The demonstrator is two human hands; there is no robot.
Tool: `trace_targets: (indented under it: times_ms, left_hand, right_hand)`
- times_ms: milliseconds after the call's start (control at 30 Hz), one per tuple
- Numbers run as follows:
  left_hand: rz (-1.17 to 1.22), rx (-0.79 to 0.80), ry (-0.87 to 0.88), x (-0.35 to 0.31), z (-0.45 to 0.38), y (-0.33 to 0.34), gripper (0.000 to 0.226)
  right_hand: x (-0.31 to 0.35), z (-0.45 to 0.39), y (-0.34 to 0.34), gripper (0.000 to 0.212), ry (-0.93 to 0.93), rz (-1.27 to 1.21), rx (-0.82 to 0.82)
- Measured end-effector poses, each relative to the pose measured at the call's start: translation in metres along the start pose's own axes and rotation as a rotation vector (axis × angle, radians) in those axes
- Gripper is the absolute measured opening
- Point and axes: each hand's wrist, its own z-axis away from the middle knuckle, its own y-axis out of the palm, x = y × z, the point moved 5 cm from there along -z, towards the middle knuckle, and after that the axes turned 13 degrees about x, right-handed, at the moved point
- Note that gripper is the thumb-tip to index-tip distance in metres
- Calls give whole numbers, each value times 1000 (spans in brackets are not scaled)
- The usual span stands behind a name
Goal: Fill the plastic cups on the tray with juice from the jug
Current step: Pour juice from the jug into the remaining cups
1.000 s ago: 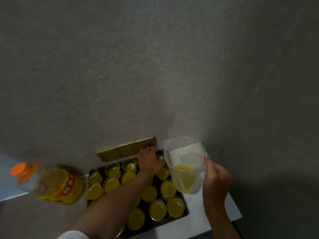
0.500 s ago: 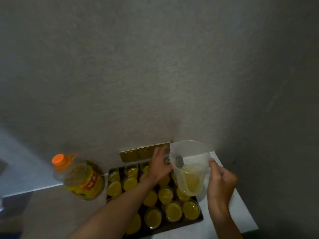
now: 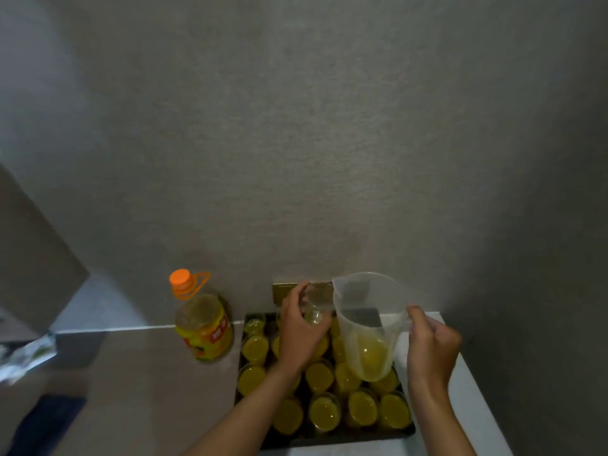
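Clear cup [image 3: 316, 301] in left hand [image 3: 301, 337], jug [image 3: 370, 327] in right hand [image 3: 431, 343]

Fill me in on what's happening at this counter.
A person is filling plastic cups with juice. The right hand grips the handle of a clear jug holding a little yellow juice at its bottom. The left hand holds an empty clear cup up beside the jug's spout, above the dark tray. Most cups on the tray already hold juice. A juice bottle with an orange cap stands to the left.
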Motion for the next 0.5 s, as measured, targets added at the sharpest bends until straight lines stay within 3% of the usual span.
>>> trace_targets:
  times_ms: [267,500]
  left_hand:
    - [68,-166,-2,-4,19,-48,60]
    - [290,-127,-11,-6,29,-71,61]
  right_hand:
    - [35,-7,34,56,-63,94,171]
    - [72,-16,70,54,-170,264,327]
